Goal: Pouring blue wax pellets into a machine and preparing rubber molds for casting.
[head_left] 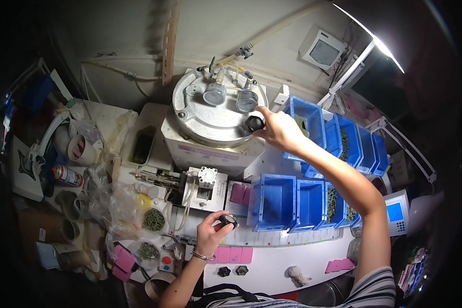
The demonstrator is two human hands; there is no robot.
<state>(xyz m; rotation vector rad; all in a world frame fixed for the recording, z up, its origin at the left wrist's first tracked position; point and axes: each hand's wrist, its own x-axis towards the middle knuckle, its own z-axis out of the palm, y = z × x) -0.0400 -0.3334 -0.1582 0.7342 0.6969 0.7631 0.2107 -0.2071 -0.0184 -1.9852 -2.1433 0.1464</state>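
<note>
A round metal lid (213, 120) with two pressure gauges (214, 95) tops a pale machine at the back. My right hand (280, 131) reaches to the lid's right edge, its thumb and fingers closed round a black knob (254, 123) there. Lower down, over the white bench, my left hand (209, 237) pinches another black knob (228, 220) between thumb and fingers. Two more dark knobs, one on the left (224, 271) and one on the right (241, 270), lie on the bench near my body.
Blue bins (274, 203), some with small green pieces, stand to the right in two rows. Pink blocks (233, 254) lie by my left wrist. A small clamping machine (205, 187) sits before the round vessel. Plastic bags (108, 205) and a spray can (66, 175) crowd the left.
</note>
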